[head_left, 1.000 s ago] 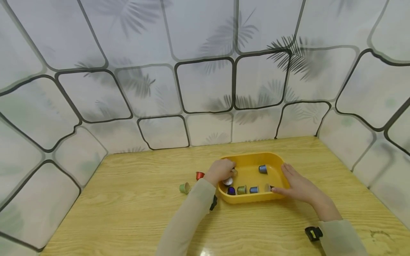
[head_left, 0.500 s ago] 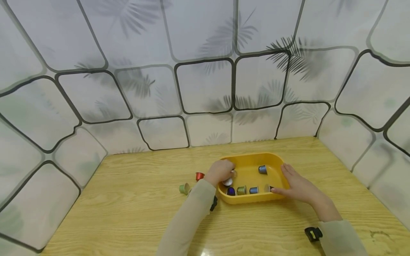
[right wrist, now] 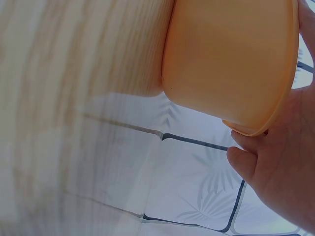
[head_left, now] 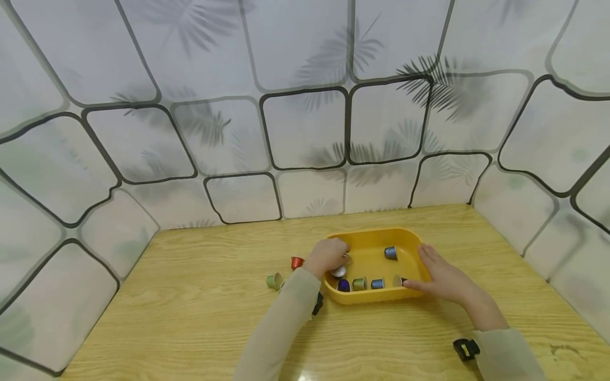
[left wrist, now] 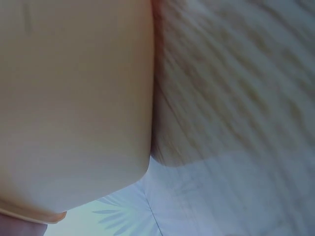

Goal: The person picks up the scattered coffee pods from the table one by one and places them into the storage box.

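A yellow tray (head_left: 376, 297) holds several coffee capsules. My left hand (head_left: 328, 256) reaches over its left rim, fingers curled down inside and pinching a pale-lidded coffee capsule (head_left: 347, 259), mostly hidden by the fingers. Close below sits a capsule with a silver lid (head_left: 339, 271). Along the front wall lie a dark blue capsule (head_left: 343, 285), a green one (head_left: 359, 284), a blue one (head_left: 377, 283) and a dark one with a pale lid (head_left: 397, 281). My right hand (head_left: 445, 278) rests on the tray's right end, fingers straight along the rim and thumb over the front corner.
Left of the tray, a red capsule (head_left: 297, 262) and a light green capsule (head_left: 274, 281) lie on the wooden table (head_left: 190, 307). Another blue capsule (head_left: 391, 253) lies toward the tray's back right. Patterned fabric walls (head_left: 310, 132) enclose the table's back and sides.
Almost nothing differs: the left fingers shift slightly at the pale-lidded capsule inside the tray. My right hand stays on the rim.
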{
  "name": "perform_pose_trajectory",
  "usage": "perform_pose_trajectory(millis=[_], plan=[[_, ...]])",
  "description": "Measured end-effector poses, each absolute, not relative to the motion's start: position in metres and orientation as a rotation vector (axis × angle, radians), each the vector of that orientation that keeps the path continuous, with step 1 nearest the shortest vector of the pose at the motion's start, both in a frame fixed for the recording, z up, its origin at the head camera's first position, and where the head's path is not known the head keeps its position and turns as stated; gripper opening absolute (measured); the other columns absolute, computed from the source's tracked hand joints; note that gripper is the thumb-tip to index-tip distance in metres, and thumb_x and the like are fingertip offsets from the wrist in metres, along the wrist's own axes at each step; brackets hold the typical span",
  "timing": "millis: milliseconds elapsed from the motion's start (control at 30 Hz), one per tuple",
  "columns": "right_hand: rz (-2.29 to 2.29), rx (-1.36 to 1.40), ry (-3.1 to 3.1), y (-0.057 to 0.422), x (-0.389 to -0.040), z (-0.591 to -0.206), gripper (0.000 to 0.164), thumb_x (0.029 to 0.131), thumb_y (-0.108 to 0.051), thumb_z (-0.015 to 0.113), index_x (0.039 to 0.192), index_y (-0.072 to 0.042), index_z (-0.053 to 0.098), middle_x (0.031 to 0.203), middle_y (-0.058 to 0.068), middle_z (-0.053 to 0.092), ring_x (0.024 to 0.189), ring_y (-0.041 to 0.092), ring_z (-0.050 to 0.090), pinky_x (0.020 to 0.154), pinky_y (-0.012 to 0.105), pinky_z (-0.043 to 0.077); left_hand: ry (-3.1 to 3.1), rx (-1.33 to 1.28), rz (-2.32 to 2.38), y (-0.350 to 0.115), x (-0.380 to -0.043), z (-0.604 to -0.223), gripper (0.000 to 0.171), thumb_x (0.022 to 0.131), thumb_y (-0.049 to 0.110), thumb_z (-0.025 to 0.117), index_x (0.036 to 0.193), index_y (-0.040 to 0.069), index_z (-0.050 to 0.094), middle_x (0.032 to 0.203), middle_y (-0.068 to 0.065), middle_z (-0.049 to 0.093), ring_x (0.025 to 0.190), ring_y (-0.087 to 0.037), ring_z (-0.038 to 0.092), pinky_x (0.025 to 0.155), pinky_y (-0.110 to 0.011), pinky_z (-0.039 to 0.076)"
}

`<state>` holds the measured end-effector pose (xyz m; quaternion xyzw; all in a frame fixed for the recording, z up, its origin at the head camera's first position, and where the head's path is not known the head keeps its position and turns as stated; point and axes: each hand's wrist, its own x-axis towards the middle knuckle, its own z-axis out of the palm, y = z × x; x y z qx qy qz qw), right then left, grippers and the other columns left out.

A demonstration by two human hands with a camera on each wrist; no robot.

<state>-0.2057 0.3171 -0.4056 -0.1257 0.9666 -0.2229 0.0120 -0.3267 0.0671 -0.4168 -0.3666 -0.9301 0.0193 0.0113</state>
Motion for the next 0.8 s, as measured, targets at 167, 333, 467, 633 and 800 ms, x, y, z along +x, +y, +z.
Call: perform_pose_trajectory(millis=[167, 333, 467, 633, 800], plan=[[-0.691, -0.376, 3.006, 0.318, -0.207, -0.407, 0.102, 0.076, -0.058, 0.056, 0.134, 0.015, 0.013, 0.139, 0.032, 0.007, 0.126, 0.044, 0.009, 0.096, 0.057, 0.015, -2.891, -1.153, 0.003, 0.066, -0.325, -0.414, 0.019, 0.087, 0.030, 0.057, 0.073, 0.017, 0.054, 0.063, 0.006, 0.050, 0.055, -0.008, 0.044, 0.051, -0.022, 0.036], [-0.693, -0.384, 3.011, 0.318, -0.206, -0.406, 0.102, 0.076, -0.057, 0.056, 0.134, 0.015, 0.013, 0.139, 0.033, 0.008, 0.126, 0.045, 0.010, 0.096, 0.057, 0.016, -2.845, -1.158, -0.034, 0.065, -0.320, -0.409, 0.018, 0.087, 0.032, 0.055, 0.090, 0.016, 0.061, 0.078, 0.005, 0.059, 0.065, -0.008, 0.053, 0.059, -0.023, 0.043], [-0.694, -0.387, 3.016, 0.317, -0.204, -0.405, 0.101, 0.076, -0.057, 0.056, 0.134, 0.015, 0.014, 0.138, 0.033, 0.008, 0.126, 0.045, 0.010, 0.095, 0.058, 0.016, -2.800, -1.164, -0.052, 0.063, -0.316, -0.404, 0.025, 0.088, 0.035, 0.054, 0.101, 0.015, 0.062, 0.091, 0.004, 0.061, 0.075, -0.008, 0.057, 0.065, -0.022, 0.046], [-0.690, -0.391, 3.017, 0.317, -0.205, -0.406, 0.101, 0.077, -0.057, 0.056, 0.134, 0.015, 0.014, 0.138, 0.033, 0.008, 0.126, 0.045, 0.010, 0.095, 0.058, 0.016, -2.770, -1.162, -0.079, 0.061, -0.311, -0.400, 0.030, 0.087, 0.037, 0.052, 0.106, 0.015, 0.062, 0.099, 0.004, 0.061, 0.081, -0.008, 0.058, 0.069, -0.021, 0.046], [-0.687, -0.382, 3.010, 0.318, -0.206, -0.407, 0.102, 0.076, -0.058, 0.055, 0.134, 0.015, 0.013, 0.139, 0.033, 0.007, 0.126, 0.045, 0.009, 0.096, 0.058, 0.015, -2.746, -1.167, -0.138, 0.056, -0.306, -0.397, 0.033, 0.087, 0.037, 0.054, 0.108, 0.014, 0.062, 0.101, 0.003, 0.061, 0.082, -0.008, 0.058, 0.070, -0.022, 0.046]])
